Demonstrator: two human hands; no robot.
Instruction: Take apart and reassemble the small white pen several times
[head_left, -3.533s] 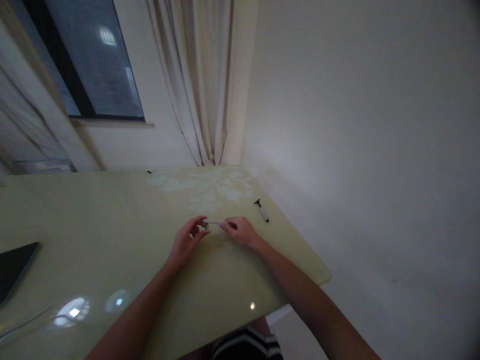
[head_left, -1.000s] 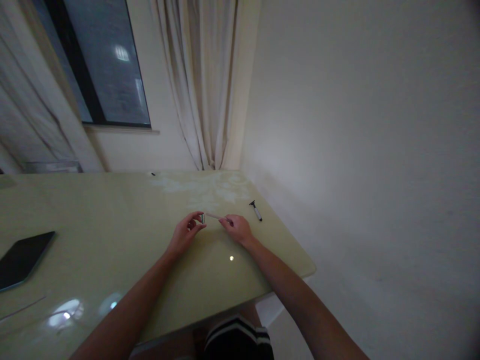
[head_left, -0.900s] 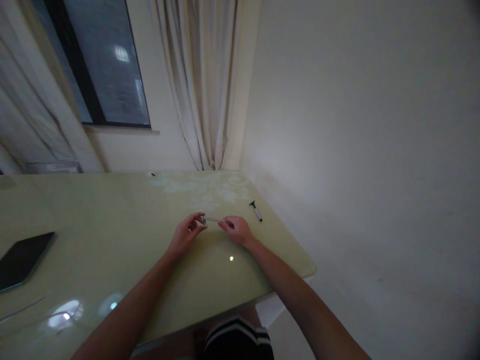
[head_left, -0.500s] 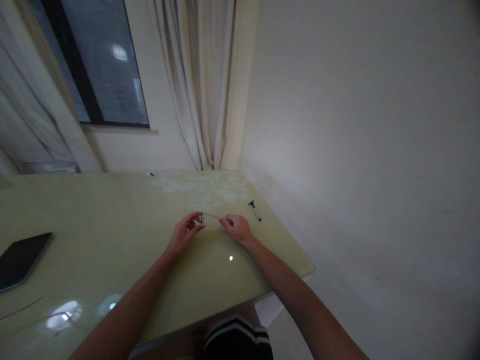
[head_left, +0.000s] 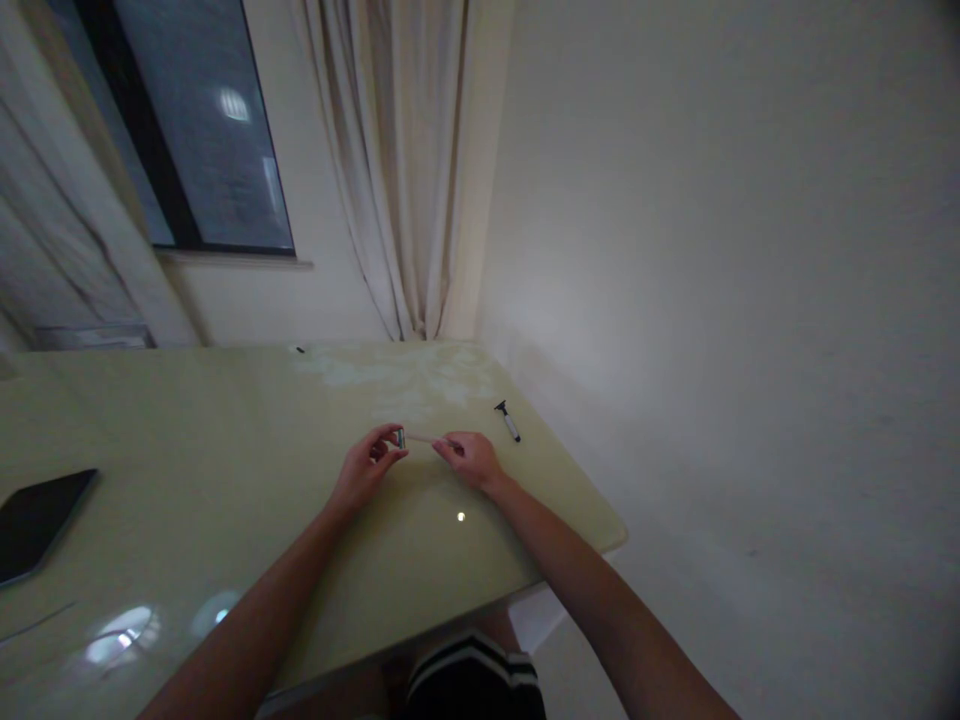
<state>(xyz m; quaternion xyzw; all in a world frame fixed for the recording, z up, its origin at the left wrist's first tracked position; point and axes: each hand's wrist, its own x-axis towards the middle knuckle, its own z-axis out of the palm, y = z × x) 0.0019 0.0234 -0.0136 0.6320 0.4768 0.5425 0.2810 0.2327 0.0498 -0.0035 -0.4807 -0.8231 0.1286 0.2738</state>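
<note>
In the head view, a small piece (head_left: 400, 438) is clamped upright btwn thumb & fingertips of the L hand (head_left: 373, 458); it's narrow, dark w/ silvery bits, finer detail too small to tell. A thin stick (head_left: 420, 438), pale, straight & slim, is pinched tight in the R hand (head_left: 471, 460), its tip pointed at the small piece; whether the two touch can't be told. Both are held over the table (head_left: 262, 430), btwn far & near edges, toward the R edge. Near that edge a T-shaped razor (head_left: 508, 422) is laid, black head, grey handle.
</note>
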